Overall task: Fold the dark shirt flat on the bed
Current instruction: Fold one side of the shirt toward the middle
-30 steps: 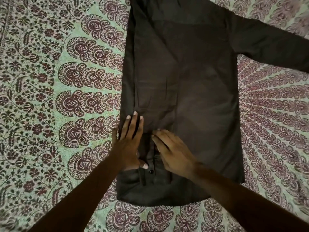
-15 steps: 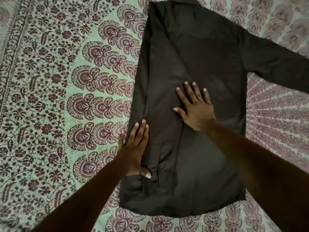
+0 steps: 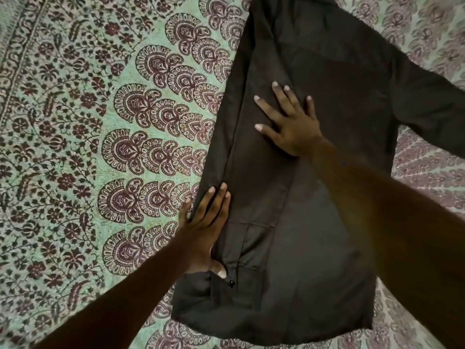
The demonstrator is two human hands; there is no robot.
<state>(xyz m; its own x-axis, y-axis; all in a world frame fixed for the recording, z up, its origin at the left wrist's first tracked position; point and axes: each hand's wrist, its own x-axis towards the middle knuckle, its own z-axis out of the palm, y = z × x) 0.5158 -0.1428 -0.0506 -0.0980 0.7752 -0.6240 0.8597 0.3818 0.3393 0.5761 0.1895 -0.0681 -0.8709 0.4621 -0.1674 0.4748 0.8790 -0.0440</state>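
Both hands [image 3: 293,124] flat, fingers spread, on shirt [image 3: 327,222]

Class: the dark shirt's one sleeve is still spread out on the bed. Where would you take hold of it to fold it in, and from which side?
Probably near the far end of the outstretched sleeve, coming from the right, where it lies flat and free across the bedsheet. The cuff is out of view. The right hand, pressed flat mid-shirt, is nearer.

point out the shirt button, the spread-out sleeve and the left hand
button [image 3: 231,282], head view, on the small black button itself
sleeve [image 3: 432,107], head view, middle of the sleeve cloth
left hand [image 3: 206,222], head view, back of the hand
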